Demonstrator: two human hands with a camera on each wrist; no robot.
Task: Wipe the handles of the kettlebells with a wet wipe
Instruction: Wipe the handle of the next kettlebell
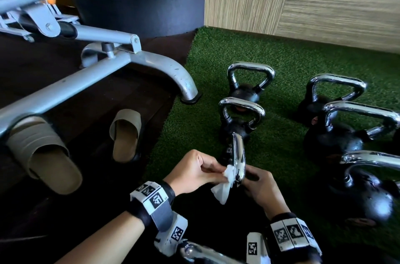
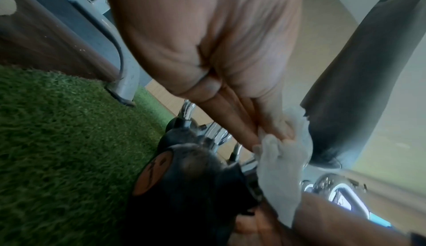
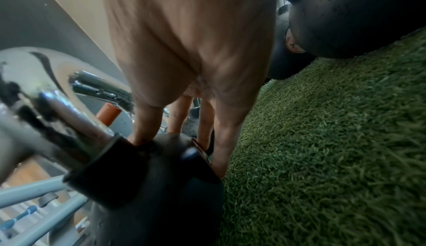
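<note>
A small black kettlebell (image 3: pixel 161 177) lies tipped toward me on the green turf, its chrome handle (image 1: pixel 239 151) pointing up. My left hand (image 1: pixel 220 171) pinches a crumpled white wet wipe (image 1: pixel 224 190) against the lower left side of that handle. The left wrist view shows the thumb and fingers of the left hand (image 2: pixel 265 133) squeezing the wipe (image 2: pixel 281 168) beside the dark ball (image 2: pixel 184 186). My right hand (image 1: pixel 257 183) grips the ball just under the handle. In the right wrist view, the right hand (image 3: pixel 182 140) has its thumb and fingers on either side of it.
Several more black kettlebells with chrome handles stand on the turf (image 1: pixel 194 134): two ahead (image 1: pixel 244 90) and others to the right (image 1: pixel 337 138). A grey bench frame (image 1: pixel 151 62) and two beige slippers (image 1: pixel 125 134) sit left. A wood-look wall (image 1: pixel 324 4) closes the back.
</note>
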